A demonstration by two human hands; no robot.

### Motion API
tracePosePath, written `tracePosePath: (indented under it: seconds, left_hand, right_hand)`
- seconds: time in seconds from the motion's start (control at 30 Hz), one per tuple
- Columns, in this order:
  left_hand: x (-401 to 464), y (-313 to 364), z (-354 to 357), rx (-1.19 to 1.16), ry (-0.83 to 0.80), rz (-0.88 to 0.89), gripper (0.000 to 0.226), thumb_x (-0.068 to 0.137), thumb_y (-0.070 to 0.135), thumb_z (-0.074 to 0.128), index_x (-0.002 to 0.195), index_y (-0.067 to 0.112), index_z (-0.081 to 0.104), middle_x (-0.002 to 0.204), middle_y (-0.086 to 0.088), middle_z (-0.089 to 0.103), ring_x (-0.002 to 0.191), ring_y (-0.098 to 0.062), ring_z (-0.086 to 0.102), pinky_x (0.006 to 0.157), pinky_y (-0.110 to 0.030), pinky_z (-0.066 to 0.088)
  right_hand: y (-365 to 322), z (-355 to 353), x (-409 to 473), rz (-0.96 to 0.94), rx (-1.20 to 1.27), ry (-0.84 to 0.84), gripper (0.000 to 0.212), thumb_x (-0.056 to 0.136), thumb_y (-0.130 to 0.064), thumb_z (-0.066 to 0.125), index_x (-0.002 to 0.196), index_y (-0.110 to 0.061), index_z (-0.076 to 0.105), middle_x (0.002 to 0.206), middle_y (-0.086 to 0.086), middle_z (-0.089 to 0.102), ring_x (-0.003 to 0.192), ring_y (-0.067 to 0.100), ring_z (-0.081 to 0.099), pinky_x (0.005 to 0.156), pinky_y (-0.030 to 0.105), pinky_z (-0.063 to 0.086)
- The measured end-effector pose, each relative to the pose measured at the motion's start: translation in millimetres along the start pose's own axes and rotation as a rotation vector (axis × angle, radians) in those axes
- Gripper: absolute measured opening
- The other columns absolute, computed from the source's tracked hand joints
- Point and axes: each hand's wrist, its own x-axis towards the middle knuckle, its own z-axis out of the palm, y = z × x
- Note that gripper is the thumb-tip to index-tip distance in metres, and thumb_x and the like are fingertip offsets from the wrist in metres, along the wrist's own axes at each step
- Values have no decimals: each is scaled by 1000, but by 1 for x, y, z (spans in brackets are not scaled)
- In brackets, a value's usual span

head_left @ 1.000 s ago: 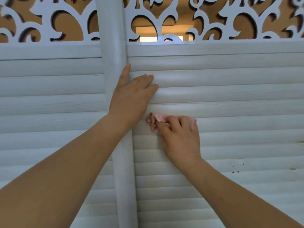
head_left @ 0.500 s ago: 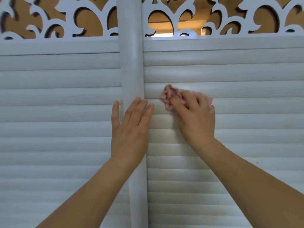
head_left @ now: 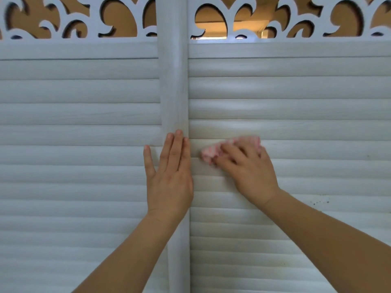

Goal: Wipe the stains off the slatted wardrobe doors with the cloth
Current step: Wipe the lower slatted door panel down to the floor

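Two white slatted wardrobe doors fill the view, the left door and the right door. A round white post runs between them. My right hand presses a crumpled pink cloth against a slat of the right door, just right of the post, fingers curled over it. My left hand lies flat with straight fingers on the post and the left door's edge. Small dark specks of stain sit on a slat to the right of my right forearm.
White cut-out scrollwork tops both doors, with brown backing behind it. A faint dark mark shows on a slat at the far right.
The view has shifted, so both hands sit lower on the doors than half a second ago. My right hand with the cloth stays on the slats beside the post. My left hand stays flat.
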Motion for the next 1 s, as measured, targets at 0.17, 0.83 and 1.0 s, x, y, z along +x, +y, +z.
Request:
tracePosePath:
  seconds: [0.17, 0.83, 1.0]
  left_hand:
    - [-1, 1, 2, -8, -13, -9, 68, 77, 7, 52, 143, 4, 33, 153, -10, 25, 141, -23, 22, 112, -57, 5]
    - [-3, 17, 3, -34, -33, -32, 73, 68, -6, 22, 140, -1, 29, 150, -14, 25, 140, -27, 20, 112, -56, 0]
    - [-3, 29, 2, -57, -49, 102, 69, 70, -6, 21, 136, -4, 39, 143, -18, 41, 135, -29, 29, 114, -51, 1]
  right_hand:
    - [-10, 0, 46, 229, 26, 73, 44, 78, -19, 44, 114, -28, 67, 112, 3, 61, 101, 29, 39, 75, 48, 45]
    - [10, -8, -38, 142, -17, -73, 42, 71, -13, 42, 110, -20, 56, 100, 8, 65, 89, 31, 43, 67, 44, 45]
    - [43, -24, -67, 305, -99, -114, 41, 68, -11, 48, 104, -14, 66, 102, 12, 64, 94, 33, 43, 64, 43, 48]
